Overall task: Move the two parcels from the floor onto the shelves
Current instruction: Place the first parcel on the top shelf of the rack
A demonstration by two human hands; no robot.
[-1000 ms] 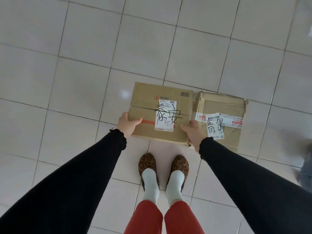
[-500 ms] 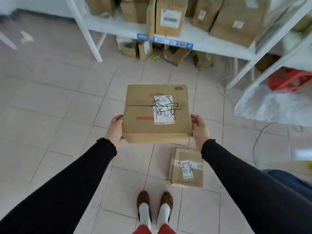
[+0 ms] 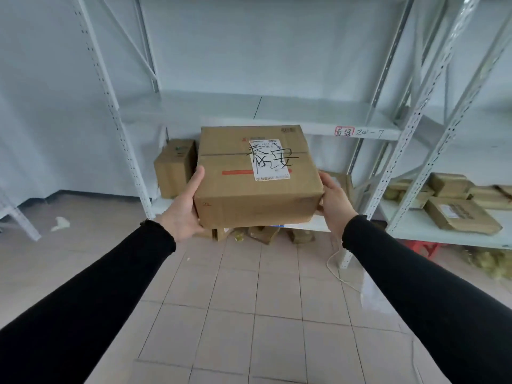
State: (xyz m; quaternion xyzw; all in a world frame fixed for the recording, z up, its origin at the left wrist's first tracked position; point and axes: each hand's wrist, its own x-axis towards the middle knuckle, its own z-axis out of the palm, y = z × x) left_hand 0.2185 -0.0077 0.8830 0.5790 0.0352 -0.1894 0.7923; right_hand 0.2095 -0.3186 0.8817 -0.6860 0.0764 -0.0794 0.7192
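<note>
Both hands, left hand and right hand, press the brown cardboard parcel flat-palmed below the white metal shelf, so it could probably slip.

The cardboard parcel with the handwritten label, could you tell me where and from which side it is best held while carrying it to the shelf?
Hold the cardboard parcel by its two opposite short side walls, low near the bottom edge, one hand from each side. It looks too wide for one hand; its flat sides suit the palms. The left hand and right hand already clamp it so, keeping it roughly level with the label up.
</note>
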